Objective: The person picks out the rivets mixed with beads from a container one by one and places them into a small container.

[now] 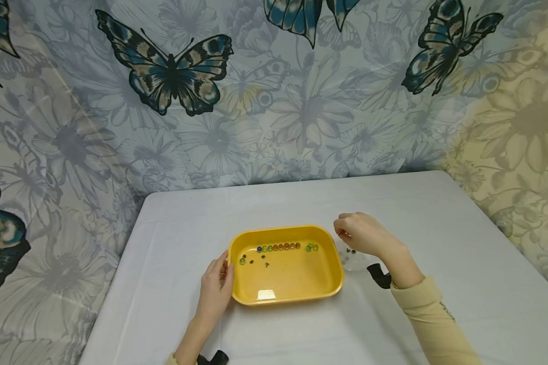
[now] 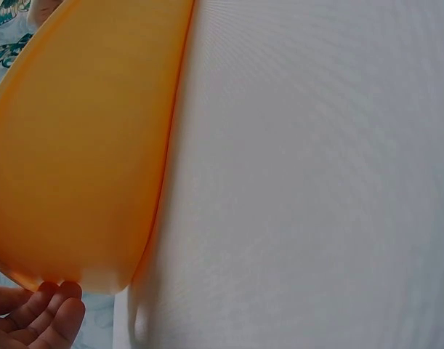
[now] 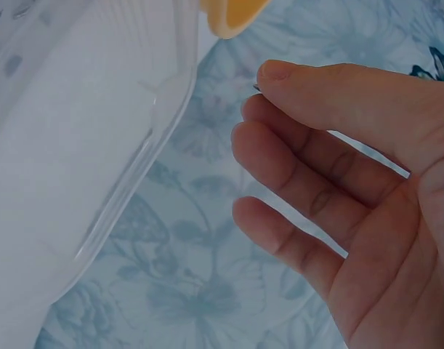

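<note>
Closest to the person, the left hand [image 1: 215,290] rests against the left wall of the yellow tub [image 1: 286,296], with the thumb up on the rim and the fingers lying close together along the outside. From the left wrist view, the fingers [image 2: 43,316] sit just under the tub's [image 2: 83,145] rounded corner, gently bent and side by side, on the white table [image 2: 316,182]. The tub sits in the middle of the table [image 1: 438,304], a bit toward the near side. Inside it, near the far wall, there is a row of small glass marbles [image 1: 278,247] in blue, green and orange, and a few more marbles lie loose by the left end. On the right of the tub, just beside it, stands a clear plastic cup [image 1: 353,258], partly hidden by the right hand [image 1: 365,235]. That hand hangs over the cup with its fingers curled down. In the right wrist view, the thumb and first finger [image 3: 309,83] press together at the tips as if pinching, but you cannot tell what is between them; the other fingers are a little apart and bent. The clear cup's rim [image 3: 134,167] is just beside them. Behind the table hangs a cloth with butterflies [image 1: 169,71] and flowers
</note>
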Action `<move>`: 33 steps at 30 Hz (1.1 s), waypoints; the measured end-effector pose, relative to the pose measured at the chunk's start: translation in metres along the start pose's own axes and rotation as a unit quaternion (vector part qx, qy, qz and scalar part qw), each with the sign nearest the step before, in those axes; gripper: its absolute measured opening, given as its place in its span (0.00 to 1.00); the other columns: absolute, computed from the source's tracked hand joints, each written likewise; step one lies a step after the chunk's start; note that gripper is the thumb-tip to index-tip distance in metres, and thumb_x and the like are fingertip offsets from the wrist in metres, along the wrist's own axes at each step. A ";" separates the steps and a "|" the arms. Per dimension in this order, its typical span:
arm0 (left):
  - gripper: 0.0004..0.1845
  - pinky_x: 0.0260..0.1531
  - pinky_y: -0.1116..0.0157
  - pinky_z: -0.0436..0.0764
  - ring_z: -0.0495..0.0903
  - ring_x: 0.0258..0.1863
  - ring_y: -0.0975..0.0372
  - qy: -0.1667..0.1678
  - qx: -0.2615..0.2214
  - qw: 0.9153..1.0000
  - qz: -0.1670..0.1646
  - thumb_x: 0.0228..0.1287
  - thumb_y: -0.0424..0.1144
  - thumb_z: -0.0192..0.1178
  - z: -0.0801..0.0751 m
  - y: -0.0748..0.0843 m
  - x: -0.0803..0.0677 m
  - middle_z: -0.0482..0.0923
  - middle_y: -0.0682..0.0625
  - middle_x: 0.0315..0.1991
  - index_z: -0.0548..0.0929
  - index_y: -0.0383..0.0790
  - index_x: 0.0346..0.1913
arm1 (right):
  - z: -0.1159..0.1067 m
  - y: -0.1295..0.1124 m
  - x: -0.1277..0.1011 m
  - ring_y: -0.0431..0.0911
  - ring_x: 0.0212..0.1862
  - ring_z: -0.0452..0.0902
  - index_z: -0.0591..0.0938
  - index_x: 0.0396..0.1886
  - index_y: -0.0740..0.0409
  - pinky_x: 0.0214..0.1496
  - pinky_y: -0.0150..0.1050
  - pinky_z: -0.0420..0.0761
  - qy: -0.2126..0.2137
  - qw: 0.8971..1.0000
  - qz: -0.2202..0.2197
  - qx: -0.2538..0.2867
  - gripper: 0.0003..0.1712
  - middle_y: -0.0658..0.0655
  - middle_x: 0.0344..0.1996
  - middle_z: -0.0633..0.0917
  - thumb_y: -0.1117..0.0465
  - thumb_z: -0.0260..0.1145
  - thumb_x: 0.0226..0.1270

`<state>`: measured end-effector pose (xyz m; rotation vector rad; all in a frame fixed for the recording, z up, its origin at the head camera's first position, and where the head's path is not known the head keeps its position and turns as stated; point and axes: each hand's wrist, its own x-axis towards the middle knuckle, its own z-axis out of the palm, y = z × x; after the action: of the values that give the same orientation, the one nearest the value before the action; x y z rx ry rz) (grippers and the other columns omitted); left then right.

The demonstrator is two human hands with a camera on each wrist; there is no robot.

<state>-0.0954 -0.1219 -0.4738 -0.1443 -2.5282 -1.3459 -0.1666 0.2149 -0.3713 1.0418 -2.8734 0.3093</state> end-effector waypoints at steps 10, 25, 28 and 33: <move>0.20 0.35 0.68 0.78 0.72 0.33 0.63 -0.007 0.001 1.000 -0.005 0.67 0.32 0.53 0.000 0.000 0.000 0.72 0.49 0.35 0.70 0.28 0.60 | 0.005 0.008 -0.008 0.38 0.21 0.63 0.76 0.18 0.54 0.25 0.32 0.69 0.008 1.000 0.008 0.003 0.14 0.46 0.18 0.70 0.77 0.64 0.50; 0.21 0.36 0.68 0.78 0.72 0.34 0.64 -0.007 0.003 1.000 -0.009 0.67 0.32 0.53 0.000 0.000 -0.001 0.72 0.49 0.35 0.70 0.29 0.61 | 0.008 0.013 -0.022 0.38 0.21 0.58 0.72 0.15 0.52 0.24 0.31 0.63 0.000 0.999 0.036 0.024 0.18 0.46 0.16 0.66 0.78 0.63 0.52; 0.21 0.36 0.68 0.78 0.72 0.33 0.64 -0.007 0.003 1.000 -0.007 0.67 0.32 0.53 0.000 0.000 -0.001 0.72 0.49 0.35 0.70 0.29 0.61 | 0.009 0.013 -0.024 0.38 0.21 0.59 0.72 0.15 0.52 0.24 0.31 0.63 -0.002 0.999 0.041 0.022 0.18 0.46 0.16 0.66 0.77 0.63 0.52; 0.21 0.36 0.68 0.78 0.71 0.33 0.64 -0.007 0.002 1.000 -0.006 0.67 0.32 0.53 0.000 0.000 -0.001 0.72 0.49 0.35 0.70 0.29 0.60 | 0.009 0.015 -0.027 0.40 0.22 0.64 0.77 0.19 0.56 0.25 0.32 0.68 -0.010 0.998 0.054 0.024 0.13 0.48 0.18 0.72 0.78 0.63 0.50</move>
<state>-0.0944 -0.1218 -0.4742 -0.1384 -2.5477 -1.3479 -0.1559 0.2411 -0.3865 0.9034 -2.9609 0.3773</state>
